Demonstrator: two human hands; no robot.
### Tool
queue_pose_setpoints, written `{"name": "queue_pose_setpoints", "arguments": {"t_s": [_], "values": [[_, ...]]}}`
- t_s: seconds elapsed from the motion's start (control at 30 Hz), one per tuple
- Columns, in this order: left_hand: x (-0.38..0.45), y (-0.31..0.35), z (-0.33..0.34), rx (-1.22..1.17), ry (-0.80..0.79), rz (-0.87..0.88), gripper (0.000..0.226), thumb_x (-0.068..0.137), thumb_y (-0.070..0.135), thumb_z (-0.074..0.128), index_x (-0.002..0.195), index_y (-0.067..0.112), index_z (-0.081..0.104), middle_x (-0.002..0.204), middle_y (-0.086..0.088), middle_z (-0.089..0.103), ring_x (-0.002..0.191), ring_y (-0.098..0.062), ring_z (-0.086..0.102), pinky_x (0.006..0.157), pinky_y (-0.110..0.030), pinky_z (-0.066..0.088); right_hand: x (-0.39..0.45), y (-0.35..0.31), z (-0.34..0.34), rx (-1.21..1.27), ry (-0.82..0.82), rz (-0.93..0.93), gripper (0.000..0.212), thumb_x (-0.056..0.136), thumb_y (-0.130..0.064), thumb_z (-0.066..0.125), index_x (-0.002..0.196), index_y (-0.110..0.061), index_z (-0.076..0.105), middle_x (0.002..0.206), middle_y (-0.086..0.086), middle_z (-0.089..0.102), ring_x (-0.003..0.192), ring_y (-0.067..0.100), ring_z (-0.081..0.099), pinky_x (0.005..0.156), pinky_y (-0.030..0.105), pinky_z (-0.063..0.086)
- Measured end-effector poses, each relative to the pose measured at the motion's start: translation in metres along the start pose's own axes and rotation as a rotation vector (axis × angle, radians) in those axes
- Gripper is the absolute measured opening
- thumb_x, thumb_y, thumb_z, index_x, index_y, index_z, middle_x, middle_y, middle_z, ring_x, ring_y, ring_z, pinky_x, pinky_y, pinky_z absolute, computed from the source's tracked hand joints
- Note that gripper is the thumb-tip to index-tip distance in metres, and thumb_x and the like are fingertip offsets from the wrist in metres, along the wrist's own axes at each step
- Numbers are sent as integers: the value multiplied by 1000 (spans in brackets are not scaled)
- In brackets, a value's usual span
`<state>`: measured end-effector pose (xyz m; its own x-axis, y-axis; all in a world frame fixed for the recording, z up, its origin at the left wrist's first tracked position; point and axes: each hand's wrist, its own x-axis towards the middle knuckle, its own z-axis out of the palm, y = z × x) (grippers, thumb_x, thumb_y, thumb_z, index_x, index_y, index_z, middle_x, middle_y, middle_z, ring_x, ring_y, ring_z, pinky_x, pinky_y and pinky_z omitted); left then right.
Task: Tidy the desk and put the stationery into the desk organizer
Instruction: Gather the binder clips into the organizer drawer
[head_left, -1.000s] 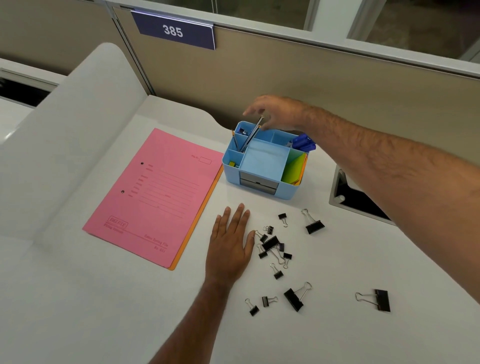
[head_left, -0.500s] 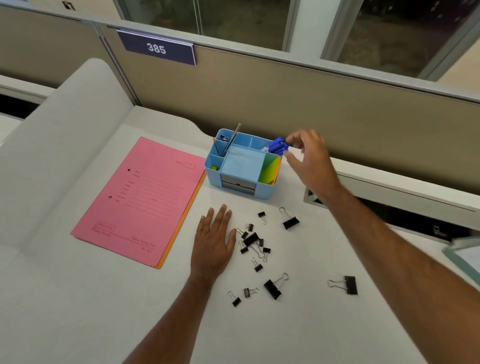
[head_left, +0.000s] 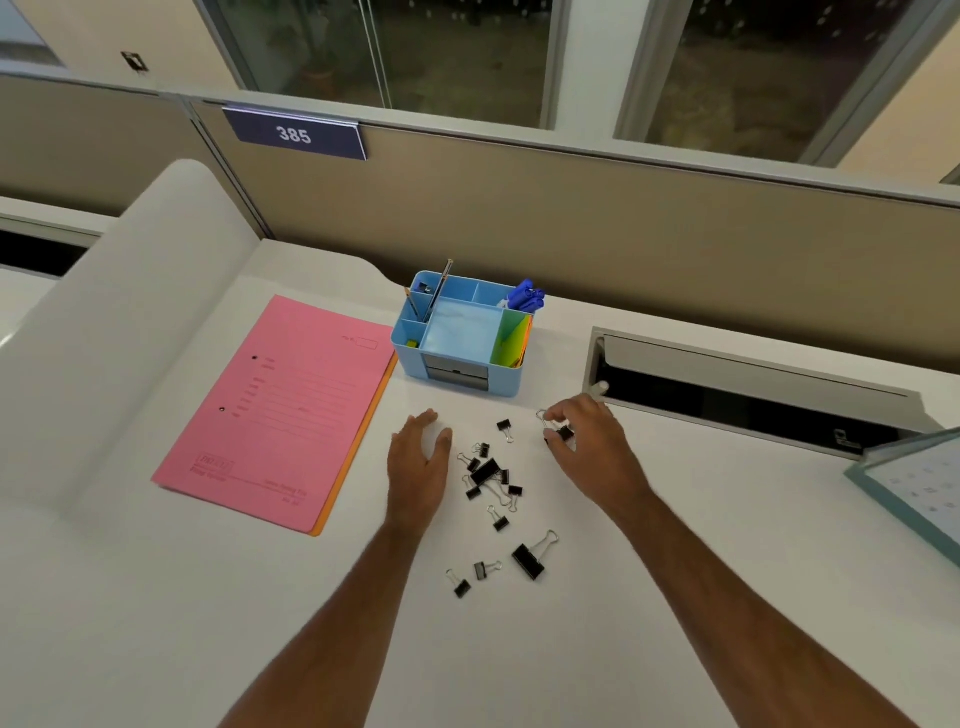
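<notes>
The left hand (head_left: 418, 462) lies palm down on the tabletop (head_left: 675, 597), fingers straight and together, pointing toward the far edge, forearm running back to the near edge. The right hand (head_left: 587, 447) reaches in from the near right, its fingers curled down around a black clip (head_left: 563, 432) whose wire loop pokes out toward the far left; whether the clip is lifted or resting cannot be told.

Between the two hands lies a loose heap of clips (head_left: 488, 475), overlapping and pointing every way. Nearer the near edge sits a large clip (head_left: 529, 560), its long axis slanting from near left to far right with wire handles at the far end, and two small clips (head_left: 470, 579) beside it on the left. One more small clip (head_left: 504, 426) lies apart, just beyond the heap.

The blue organizer (head_left: 460, 332) stands near the far edge, beyond both hands, with a pen (head_left: 439, 288) leaning upright in its far left compartment, blue markers (head_left: 525, 296) at its far right corner and coloured notes (head_left: 514, 338) in the right slot. A pink folder (head_left: 280, 410) lies flat to the left, its long axis slanting toward the far edge. A cable tray (head_left: 727, 384) opens at the right, and a calendar (head_left: 919, 488) sits at the right edge.
</notes>
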<state>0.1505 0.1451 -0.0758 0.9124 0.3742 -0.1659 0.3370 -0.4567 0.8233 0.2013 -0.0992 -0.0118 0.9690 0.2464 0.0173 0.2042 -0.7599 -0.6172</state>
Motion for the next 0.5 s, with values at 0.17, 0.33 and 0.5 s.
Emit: {"name": "queue_pose_setpoints", "arguments": {"t_s": [0.17,0.33,0.5], "values": [[14,62,-2,-596,155,-326,21,96,25,67,117,23,67,116,6,68,114,-12,62,86,-21,49,34,-40,-7,-150,-8,-204,26,103,-16,49,120,-19,68,118,0,62,107,21,55,92,41,44],[30,81,4,-800,137,-395,27,93,21,70,119,14,68,119,1,68,115,-15,61,98,-32,53,70,-68,-13,-328,-96,-347,35,100,-15,51,133,-17,61,132,4,61,119,25,54,96,43,43],[40,88,9,-881,125,-446,29,97,21,64,126,16,60,125,-2,65,119,-16,59,103,-38,53,101,-76,-13,-431,-240,-347,53,98,-20,52,150,-17,45,159,2,41,144,21,37,115,42,27]]}}
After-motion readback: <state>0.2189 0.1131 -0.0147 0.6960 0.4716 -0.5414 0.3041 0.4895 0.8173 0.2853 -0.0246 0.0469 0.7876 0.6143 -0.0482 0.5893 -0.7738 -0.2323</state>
